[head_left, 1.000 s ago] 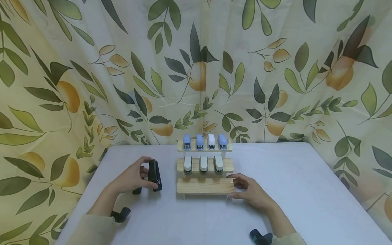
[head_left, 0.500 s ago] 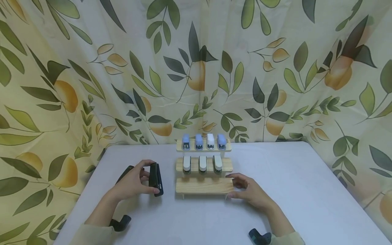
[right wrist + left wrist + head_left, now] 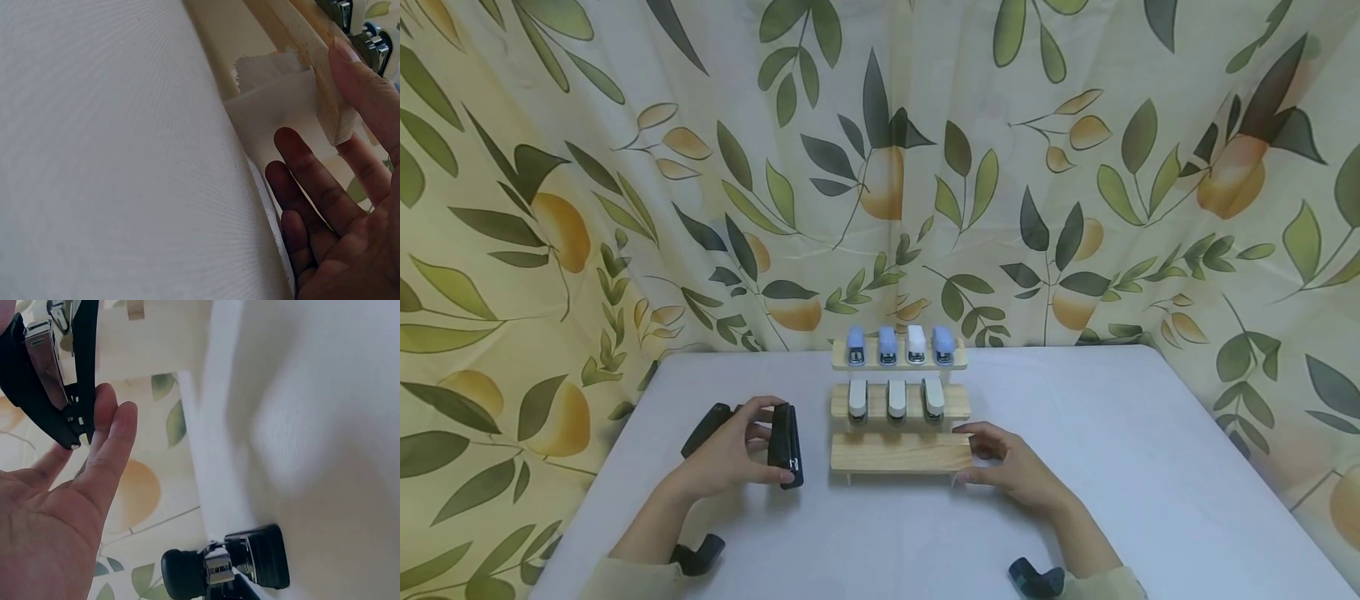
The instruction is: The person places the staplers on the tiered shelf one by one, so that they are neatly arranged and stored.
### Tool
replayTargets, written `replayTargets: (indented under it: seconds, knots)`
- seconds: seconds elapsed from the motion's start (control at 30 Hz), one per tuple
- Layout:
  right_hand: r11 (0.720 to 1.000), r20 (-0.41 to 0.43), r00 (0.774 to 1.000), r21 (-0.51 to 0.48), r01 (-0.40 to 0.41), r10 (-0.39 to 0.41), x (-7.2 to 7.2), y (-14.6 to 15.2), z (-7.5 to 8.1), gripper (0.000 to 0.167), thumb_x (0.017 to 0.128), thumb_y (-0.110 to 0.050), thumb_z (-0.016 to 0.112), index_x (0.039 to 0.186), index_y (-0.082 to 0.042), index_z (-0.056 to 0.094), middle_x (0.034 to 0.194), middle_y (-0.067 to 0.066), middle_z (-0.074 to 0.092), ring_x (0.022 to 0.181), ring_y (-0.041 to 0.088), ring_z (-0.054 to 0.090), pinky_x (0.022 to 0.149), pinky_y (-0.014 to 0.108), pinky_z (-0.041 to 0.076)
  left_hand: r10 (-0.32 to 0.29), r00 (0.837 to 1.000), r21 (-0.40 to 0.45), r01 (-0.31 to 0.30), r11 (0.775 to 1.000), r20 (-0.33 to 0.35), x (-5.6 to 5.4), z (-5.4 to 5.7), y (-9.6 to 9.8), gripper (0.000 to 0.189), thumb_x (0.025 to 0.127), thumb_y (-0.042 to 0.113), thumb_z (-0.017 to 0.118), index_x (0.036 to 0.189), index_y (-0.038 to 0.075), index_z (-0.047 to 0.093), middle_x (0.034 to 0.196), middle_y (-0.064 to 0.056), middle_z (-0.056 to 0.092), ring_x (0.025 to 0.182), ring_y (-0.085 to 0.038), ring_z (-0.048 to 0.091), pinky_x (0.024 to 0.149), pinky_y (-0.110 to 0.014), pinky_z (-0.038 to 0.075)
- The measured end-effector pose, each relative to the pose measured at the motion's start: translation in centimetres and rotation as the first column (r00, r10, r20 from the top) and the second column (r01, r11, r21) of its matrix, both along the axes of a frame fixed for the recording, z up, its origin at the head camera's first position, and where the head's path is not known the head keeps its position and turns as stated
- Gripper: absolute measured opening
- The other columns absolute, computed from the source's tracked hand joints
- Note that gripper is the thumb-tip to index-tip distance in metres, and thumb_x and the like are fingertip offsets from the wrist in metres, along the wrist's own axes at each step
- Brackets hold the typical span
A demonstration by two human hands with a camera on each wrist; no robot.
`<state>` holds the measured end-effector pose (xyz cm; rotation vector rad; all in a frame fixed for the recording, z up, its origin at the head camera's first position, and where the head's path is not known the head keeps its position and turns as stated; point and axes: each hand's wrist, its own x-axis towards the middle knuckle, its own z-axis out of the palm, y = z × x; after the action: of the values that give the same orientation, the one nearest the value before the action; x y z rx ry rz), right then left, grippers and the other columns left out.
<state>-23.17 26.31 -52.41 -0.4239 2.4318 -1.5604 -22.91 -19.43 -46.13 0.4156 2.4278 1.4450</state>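
My left hand [image 3: 726, 458] grips a black stapler [image 3: 786, 446] between thumb and fingers, left of the wooden rack. The left wrist view shows this stapler [image 3: 84, 356] from below, its metal channel visible. On the table a second black stapler [image 3: 704, 429] lies behind the left hand, partly covered by it; its end [image 3: 257, 556] shows in the left wrist view. My right hand [image 3: 1011, 471] holds the right end of the rack's lowest board [image 3: 901, 454], which bears nothing. In the right wrist view, thumb and index finger pinch that board's end [image 3: 337, 119], other fingers under it.
Three white staplers [image 3: 897, 400] stand on the middle shelf [image 3: 955, 403]. Several small blue and white staplers [image 3: 887, 346] line the top shelf [image 3: 842, 354]. A white cloth covers the table [image 3: 1112, 433]. A leaf-and-fruit curtain [image 3: 880, 167] hangs behind it.
My left hand has moved slightly right and nearer with its black stapler, and more of the second stapler shows behind it. My right hand stays at the rack.
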Motion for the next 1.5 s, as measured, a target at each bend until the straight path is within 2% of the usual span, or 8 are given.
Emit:
replayTargets:
  seconds: [0.37, 0.83, 1.1, 1.5]
  knots:
    - [1.000, 0.002, 1.000, -0.013, -0.011, 0.011, -0.2, 0.1, -0.1, 0.064, 0.083, -0.023, 0.088, 0.140, -0.017, 0.060, 0.123, 0.011, 0.070, 0.117, 0.029, 0.064, 0.100, 0.034, 0.051, -0.028, 0.999, 0.046, 0.026, 0.999, 0.038, 1.0, 0.1, 1.0, 0.101, 0.073, 0.025, 0.096, 0.153, 0.022, 0.035, 0.147, -0.019, 0.047, 0.120, -0.028, 0.065, 0.108, -0.053, 0.050]
    - [1.000, -0.011, 1.000, -0.023, -0.021, 0.021, -0.2, 0.1, 0.0, 0.064, 0.084, -0.022, 0.088, 0.140, -0.016, 0.059, 0.122, 0.010, 0.071, 0.115, 0.026, 0.066, 0.099, 0.033, 0.052, 0.011, 0.996, 0.046, -0.015, 0.999, 0.085, 2.2, 0.3, 2.9, 0.100, 0.073, 0.027, 0.096, 0.153, 0.028, 0.035, 0.146, -0.016, 0.048, 0.113, -0.025, 0.067, 0.101, -0.051, 0.054]
    - [0.999, -0.017, 1.000, -0.026, -0.023, 0.022, -0.2, 0.1, 0.0, 0.063, 0.084, -0.022, 0.088, 0.140, -0.016, 0.059, 0.121, 0.010, 0.071, 0.116, 0.026, 0.066, 0.099, 0.031, 0.052, -0.018, 0.993, 0.095, 0.007, 0.995, 0.117, 2.6, 0.2, 3.8, 0.100, 0.075, 0.025, 0.095, 0.154, 0.030, 0.033, 0.148, -0.017, 0.044, 0.099, -0.024, 0.072, 0.089, -0.039, 0.055]
    - [0.999, -0.005, 1.000, -0.032, -0.020, 0.020, -0.1, 0.0, -0.1, 0.063, 0.084, -0.022, 0.088, 0.140, -0.016, 0.059, 0.122, 0.011, 0.071, 0.118, 0.029, 0.065, 0.099, 0.031, 0.051, -0.080, 0.986, 0.144, 0.059, 0.988, 0.146, 3.5, -0.1, 5.7, 0.103, 0.076, 0.026, 0.094, 0.157, 0.029, 0.030, 0.145, -0.018, 0.046, 0.094, -0.023, 0.075, 0.088, -0.037, 0.058]
